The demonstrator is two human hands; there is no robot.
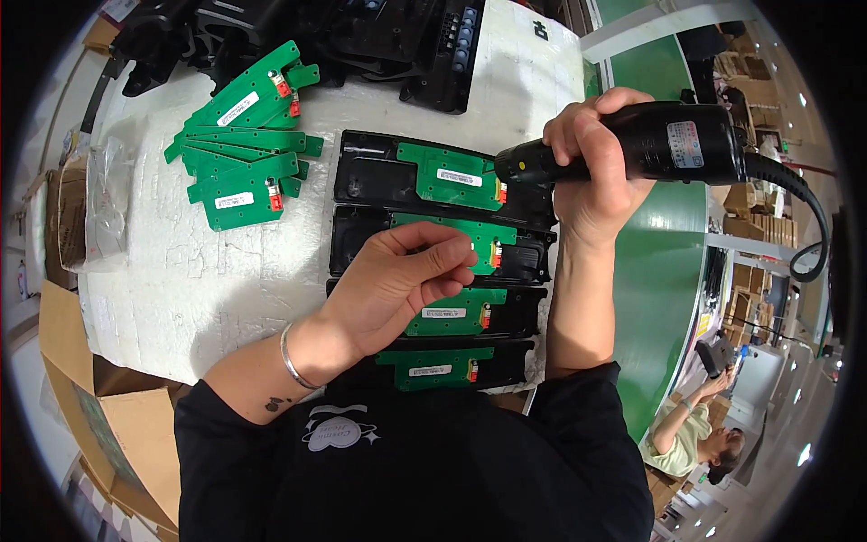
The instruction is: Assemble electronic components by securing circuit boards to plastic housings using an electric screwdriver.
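Note:
My right hand (596, 172) is wrapped round a black corded electric screwdriver (646, 135). The tool lies almost level, its tip pointing left beside the red connector of the farthest green circuit board (424, 172). That board sits in a black plastic housing (368, 185). Below it, my left hand (388, 285) hovers over the second green board (452, 224), thumb and fingers pinched together. Whatever those fingertips hold, if anything, is too small to make out. Two nearer housings carry a third board (483, 296) and a fourth board (397, 370), partly hidden by my left hand and arm.
A fanned stack of loose green boards (239, 158) lies left on the white foam surface (271, 298). Black plastic parts (379, 41) are piled at the back. Cardboard boxes (135, 434) stand left. To the right are a green surface (646, 298) and another person (691, 434).

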